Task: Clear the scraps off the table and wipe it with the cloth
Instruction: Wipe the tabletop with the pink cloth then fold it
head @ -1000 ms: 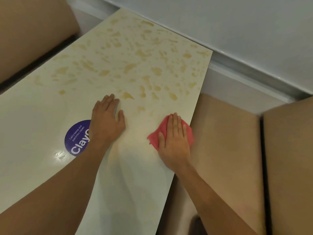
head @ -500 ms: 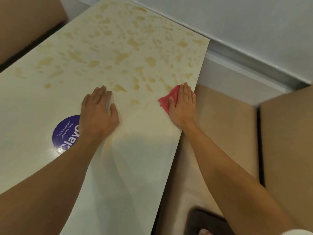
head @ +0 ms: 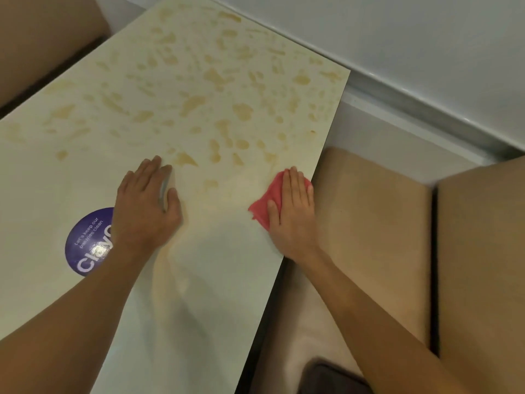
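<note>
A pale table (head: 199, 81) with tan speckles fills the left and middle of the head view. My right hand (head: 294, 214) lies flat, fingers straight, pressing a red cloth (head: 262, 207) onto the table near its right edge. Most of the cloth is hidden under the palm. My left hand (head: 145, 207) rests flat on the table to the left, fingers straight, holding nothing. I see no loose scraps on the table.
A round purple sticker (head: 88, 245) sits on the table by my left wrist. A tan padded bench seat (head: 369, 223) runs along the table's right edge, with another cushion (head: 483, 265) further right. A grey wall (head: 397, 32) stands behind. A dark object (head: 329, 376) lies low down.
My right hand slid the cloth away along the right edge, then drew it back toward me. My left hand stayed in place on the table.
</note>
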The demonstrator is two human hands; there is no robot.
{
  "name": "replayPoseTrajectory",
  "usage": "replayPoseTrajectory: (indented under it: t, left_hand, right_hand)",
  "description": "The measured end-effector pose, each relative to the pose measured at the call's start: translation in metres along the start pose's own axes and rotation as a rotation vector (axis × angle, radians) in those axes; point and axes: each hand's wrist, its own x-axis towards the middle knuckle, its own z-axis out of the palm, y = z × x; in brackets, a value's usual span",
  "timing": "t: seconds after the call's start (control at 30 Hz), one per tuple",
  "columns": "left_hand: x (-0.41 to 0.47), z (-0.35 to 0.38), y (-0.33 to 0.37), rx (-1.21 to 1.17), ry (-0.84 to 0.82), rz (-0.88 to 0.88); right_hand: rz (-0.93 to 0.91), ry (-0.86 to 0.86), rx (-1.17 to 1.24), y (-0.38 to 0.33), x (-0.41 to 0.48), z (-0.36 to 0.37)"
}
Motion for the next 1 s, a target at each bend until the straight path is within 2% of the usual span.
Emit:
replayPoseTrajectory:
  t: [0.1,0.27,0.37,0.53,0.63,0.73,0.9,1.0]
  left_hand:
    - [0.0,0.0,0.001,-0.006,0.004,0.002]
    - [0.001,0.0,0.001,-0.004,0.001,0.0]
    - [0.001,0.001,-0.001,0.005,-0.003,0.005]
    - [0.0,0.0,0.001,-0.015,0.011,0.001]
    - [0.0,-0.002,0.001,-0.017,0.007,-0.008]
    - [0.001,-0.005,0.001,-0.002,-0.028,-0.021]
    - [0.002,-0.004,0.001,0.014,-0.064,-0.03]
    - [0.001,-0.004,-0.001,0.016,-0.084,-0.036]
  right_hand:
    - [-0.022,-0.016,0.023,0.015,0.017,-0.002]
    - [0.115,-0.113,-0.035,0.064,0.129,-0.014]
    - [0.124,-0.128,-0.051,0.072,0.148,-0.016]
    - [0.069,-0.079,-0.027,0.015,0.049,-0.009]
    - [-0.059,-0.126,0.007,-0.034,-0.038,-0.008]
    - [-0.097,-0.167,0.006,-0.063,-0.09,-0.004]
    - [0.125,-0.033,-0.063,-0.056,-0.044,0.004]
    - [0.287,-0.044,-0.11,-0.038,0.018,0.006]
